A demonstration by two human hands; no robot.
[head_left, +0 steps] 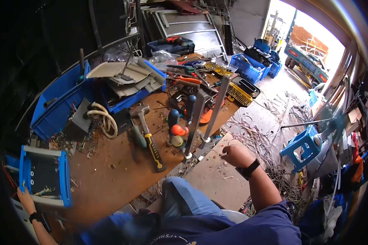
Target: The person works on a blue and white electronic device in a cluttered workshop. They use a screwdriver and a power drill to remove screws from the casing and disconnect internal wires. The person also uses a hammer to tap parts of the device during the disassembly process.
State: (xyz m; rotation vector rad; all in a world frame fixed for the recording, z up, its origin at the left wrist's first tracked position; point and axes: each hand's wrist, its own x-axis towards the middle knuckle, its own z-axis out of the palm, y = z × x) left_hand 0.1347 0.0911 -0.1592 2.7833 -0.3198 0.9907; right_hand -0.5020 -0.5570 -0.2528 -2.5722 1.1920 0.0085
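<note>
At the far left, my left hand (26,201) grips the lower left corner of a blue and grey rectangular frame (65,175) with a dark inside, its thumb lying on the rim. Small loose bits lie inside that frame. My right hand (238,155) is raised right of the bench, its fingers curled together; what they hold, if anything, is hidden. Below it lies a scrap-strewn flat board (216,175). Two upright metal bars (196,122) stand at the bench edge, left of this hand. A yellow and black handled hammer (153,151) rests mid-bench beside a green-handled screwdriver (138,137).
Blue bins (61,102) and grey plastic panels (131,79) fill the back left of the brown bench (110,175). Pliers and screwdrivers crowd its far end. Tangled wires (249,132) cover the floor at right, near a blue stool (301,148). A cart (306,61) stands outside the doorway.
</note>
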